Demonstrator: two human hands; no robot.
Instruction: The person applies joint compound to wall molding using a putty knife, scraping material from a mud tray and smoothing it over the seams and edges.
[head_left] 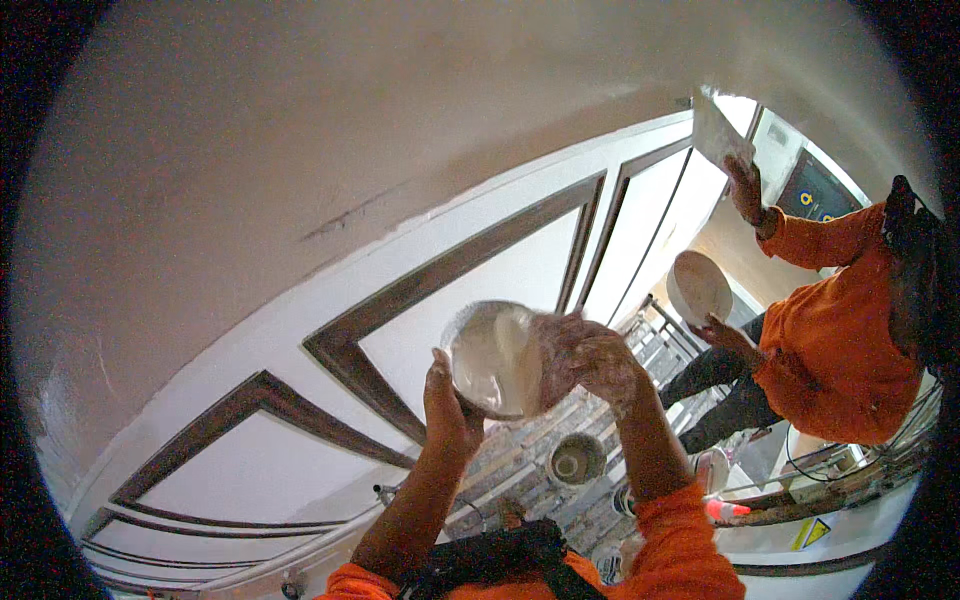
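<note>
In front of me, my left hand (pixel 455 405) grips a round, pale bowl (pixel 490 358) by its left side, with the thumb up along the rim. The bowl is tilted, and wet, whitish paste is smeared inside it. My right hand (pixel 590 360) is at the bowl's right edge, coated in the same pale paste. Motion blurs its fingers, so I cannot make out whether they hold a tool. Orange sleeves cover my upper forearms.
At right, a co-worker in an orange top (pixel 835 350) raises a flat, pale blade (pixel 722 132) to the upper wall and holds another bowl (pixel 700 288). A bucket (pixel 577 460) stands on the patterned floor below. Dark-framed white panels (pixel 470 300) line the wall; an orange cone (pixel 727 510) is lower right.
</note>
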